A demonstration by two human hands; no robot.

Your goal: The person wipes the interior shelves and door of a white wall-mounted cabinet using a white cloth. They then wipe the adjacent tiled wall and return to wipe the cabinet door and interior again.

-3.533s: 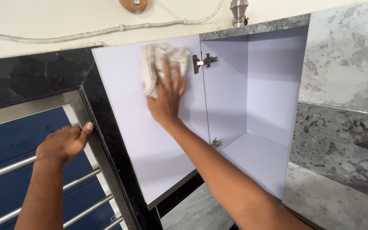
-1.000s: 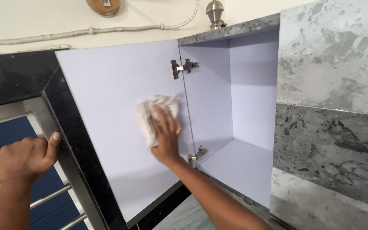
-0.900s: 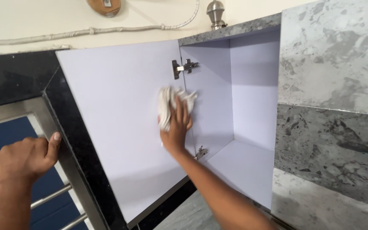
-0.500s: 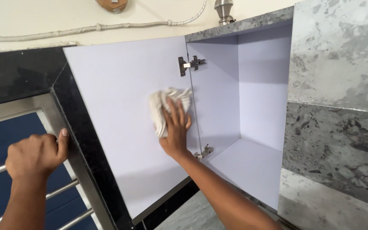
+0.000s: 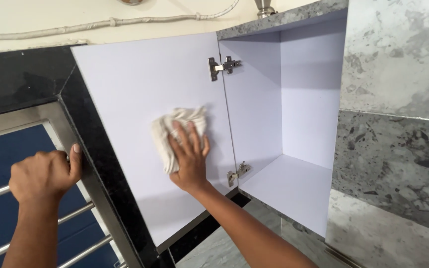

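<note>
A crumpled white cloth (image 5: 177, 134) lies flat against the open cupboard door (image 5: 135, 94), pressed there under the right hand (image 5: 189, 161), fingers spread over it. Left of it, the left hand (image 5: 43, 173) is clamped on the door's edge.

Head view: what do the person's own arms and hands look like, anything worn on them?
Both arms are bare as far as the frame shows: no sleeves, gloves, watch or bands. The left hand and the right hand show no rings on the fingers in view. The nails are short and unpainted; the left thumbnail shows plainly. Both forearms are slim and run off the lower edge of the picture.
</note>
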